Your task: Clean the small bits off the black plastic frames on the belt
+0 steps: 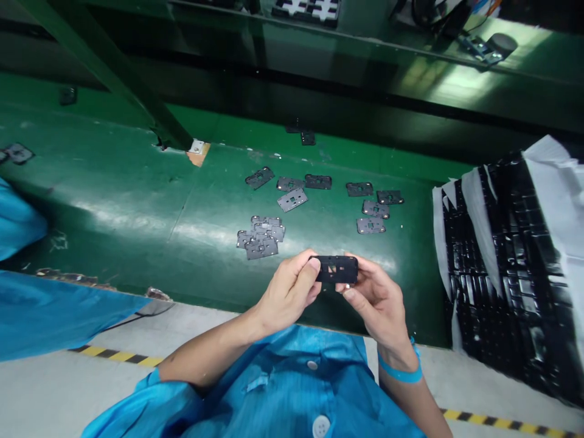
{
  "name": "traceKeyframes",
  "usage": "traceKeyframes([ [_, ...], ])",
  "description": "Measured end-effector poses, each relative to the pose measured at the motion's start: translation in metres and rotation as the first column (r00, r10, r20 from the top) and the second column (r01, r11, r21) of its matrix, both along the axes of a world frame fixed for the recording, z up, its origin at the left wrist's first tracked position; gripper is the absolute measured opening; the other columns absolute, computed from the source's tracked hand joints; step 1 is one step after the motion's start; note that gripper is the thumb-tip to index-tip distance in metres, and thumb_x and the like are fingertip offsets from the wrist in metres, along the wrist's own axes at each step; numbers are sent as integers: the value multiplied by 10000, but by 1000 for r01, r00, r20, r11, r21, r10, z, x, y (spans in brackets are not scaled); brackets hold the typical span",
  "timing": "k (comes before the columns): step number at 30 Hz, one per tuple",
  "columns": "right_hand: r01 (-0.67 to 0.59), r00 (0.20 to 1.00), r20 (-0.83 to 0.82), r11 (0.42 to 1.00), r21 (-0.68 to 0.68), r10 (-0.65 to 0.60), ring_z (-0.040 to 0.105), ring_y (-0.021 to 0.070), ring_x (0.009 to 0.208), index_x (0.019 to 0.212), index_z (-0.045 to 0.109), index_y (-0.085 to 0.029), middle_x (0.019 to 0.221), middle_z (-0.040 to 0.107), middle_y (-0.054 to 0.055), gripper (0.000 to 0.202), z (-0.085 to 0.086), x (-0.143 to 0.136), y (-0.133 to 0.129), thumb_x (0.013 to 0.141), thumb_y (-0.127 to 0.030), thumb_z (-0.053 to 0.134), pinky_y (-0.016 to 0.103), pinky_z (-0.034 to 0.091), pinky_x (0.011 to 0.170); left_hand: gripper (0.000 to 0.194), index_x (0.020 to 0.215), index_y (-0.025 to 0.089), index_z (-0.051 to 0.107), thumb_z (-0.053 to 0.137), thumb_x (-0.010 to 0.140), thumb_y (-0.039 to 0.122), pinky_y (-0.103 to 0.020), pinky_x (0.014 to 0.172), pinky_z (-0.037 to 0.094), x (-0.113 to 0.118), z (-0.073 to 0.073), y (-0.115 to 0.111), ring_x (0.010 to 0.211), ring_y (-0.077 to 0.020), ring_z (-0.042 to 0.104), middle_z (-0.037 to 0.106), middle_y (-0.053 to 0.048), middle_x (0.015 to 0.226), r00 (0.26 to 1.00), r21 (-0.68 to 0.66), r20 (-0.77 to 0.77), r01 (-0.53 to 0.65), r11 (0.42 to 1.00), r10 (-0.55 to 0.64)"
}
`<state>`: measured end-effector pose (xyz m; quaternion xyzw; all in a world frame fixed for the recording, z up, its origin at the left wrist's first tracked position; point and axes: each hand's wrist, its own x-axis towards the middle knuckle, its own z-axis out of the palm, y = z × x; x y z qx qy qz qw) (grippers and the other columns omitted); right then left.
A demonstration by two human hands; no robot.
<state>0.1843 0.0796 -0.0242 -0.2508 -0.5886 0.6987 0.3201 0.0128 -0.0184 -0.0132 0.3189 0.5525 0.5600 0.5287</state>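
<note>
A flat black plastic plate (343, 269) with a small window cut near its middle is held up over the front edge of the bench. My left hand (292, 283) pinches its left end, thumb on top. At the right end, the fingers of my right hand (376, 298) curl behind the plate, with the thumb just below its lower edge near a tiny white speck. Beyond my left hand lies an overlapping pile of similar black plates (262, 238). Several more plates (371, 225) are spread farther right, and others (292, 199) lie behind the pile.
A stack of black trays (506, 274) with torn white wrapping stands at the right on the green bench (205, 207). A green slanted post (132, 85) meets the bench at the back left. Another person's blue sleeve (18, 222) shows at the left. A shelf (365, 42) runs across the back.
</note>
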Motion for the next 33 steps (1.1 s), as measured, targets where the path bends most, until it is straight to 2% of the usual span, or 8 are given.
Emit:
traceKeyframes([
  [3,59,998,20,997,50,-60,776,183,778,1258,793,-301,1122,794,64,318,-3,-3,-4,945,-264,832,367,682,775,405,870,223,430,430,1131,533,-165,445,314,2,3,-1,463,-61,330,383,103,587,999,16,51,7,1000,-7],
  [6,103,993,43,992,73,-106,781,196,724,1160,818,-278,970,805,45,228,-3,-5,-4,934,-289,845,352,675,717,402,880,223,437,424,1131,538,-165,432,292,3,5,-1,464,-63,315,355,106,589,998,20,66,12,1000,-13],
  [9,143,985,84,984,106,-152,753,190,636,948,802,-238,786,787,24,86,0,-6,-6,942,-316,836,317,636,634,402,871,230,421,415,1133,535,-174,436,297,3,3,-2,466,-68,314,363,102,591,998,13,60,1,1000,-2],
  [12,149,977,134,983,106,-163,696,161,541,795,720,-209,676,753,12,251,0,-7,-12,974,-366,797,278,585,556,400,858,235,404,400,1142,518,-189,452,297,3,2,-4,465,-74,323,381,97,582,999,12,-36,9,1000,-8],
  [17,227,965,127,974,18,-228,617,123,557,809,647,-208,674,677,-15,299,-6,-10,-25,1024,-399,727,252,533,576,375,863,225,448,369,1159,441,-226,490,294,2,3,-4,470,-87,391,420,82,572,954,56,-299,25,998,-7],
  [24,94,993,88,988,-122,-84,647,120,578,921,724,-200,720,723,-5,168,-2,-7,-24,1038,-321,720,251,562,595,392,842,237,396,371,1160,465,-235,507,300,4,1,-5,465,-86,375,395,95,564,970,25,-234,-53,998,57],
  [28,116,990,91,984,-134,-105,668,124,561,909,737,-195,731,755,11,170,1,-8,-26,1035,-309,723,242,575,557,393,844,235,400,371,1160,465,-239,519,304,5,0,-6,469,-86,379,401,95,568,971,16,-230,-67,998,69],
  [33,188,980,85,976,-113,-179,643,108,516,869,726,-197,717,763,12,190,1,-12,-32,1018,-313,743,215,542,506,368,843,235,409,372,1163,414,-253,534,305,6,-1,-7,474,-95,405,392,94,557,945,43,-318,-68,997,78],
])
